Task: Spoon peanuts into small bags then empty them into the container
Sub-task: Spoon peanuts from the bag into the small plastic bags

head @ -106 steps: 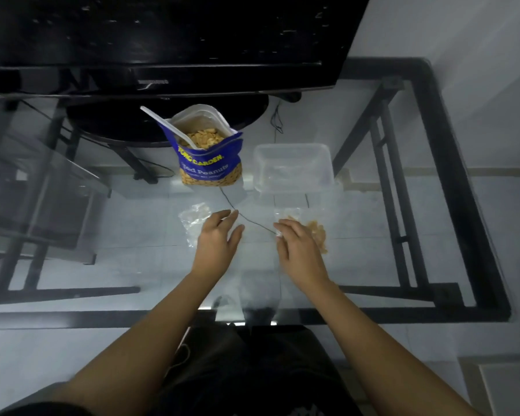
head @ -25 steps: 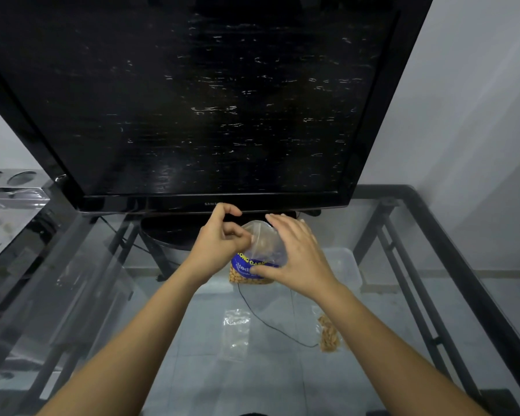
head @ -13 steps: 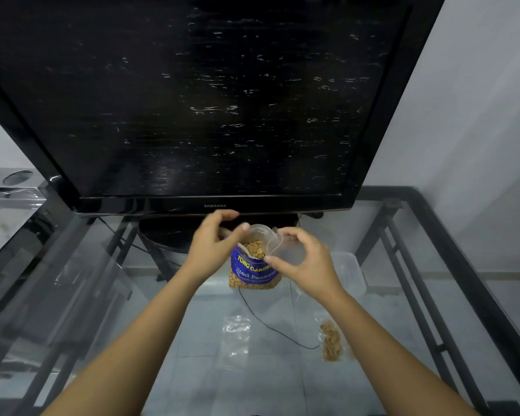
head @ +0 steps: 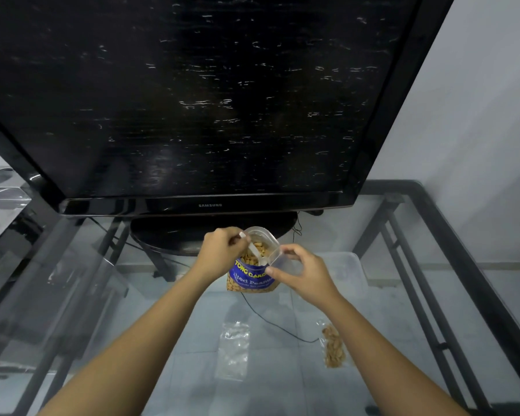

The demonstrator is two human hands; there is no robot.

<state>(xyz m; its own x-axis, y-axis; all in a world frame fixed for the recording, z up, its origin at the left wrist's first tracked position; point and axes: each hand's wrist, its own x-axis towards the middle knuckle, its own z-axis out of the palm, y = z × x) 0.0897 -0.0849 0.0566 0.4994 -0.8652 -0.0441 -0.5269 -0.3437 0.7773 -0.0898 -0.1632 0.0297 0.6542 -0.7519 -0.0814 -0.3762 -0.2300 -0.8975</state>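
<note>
Head view: spoon newly taken up in the peanut packet.
Change: left hand (head: 219, 250) now pinches the white spoon (head: 254, 250), dipped among the nuts; right hand (head: 300, 273) pinches the rim of the blue peanut packet (head: 249, 279). Scooping begins. Count: one spoon, one packet, one empty small bag (head: 234, 351), one filled small bag (head: 333, 346), one clear container (head: 347, 270).

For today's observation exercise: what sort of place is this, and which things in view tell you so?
Probably a room at home: a large Samsung television stands on a glass table by a plain wall, with a peanut bag in front.
</note>
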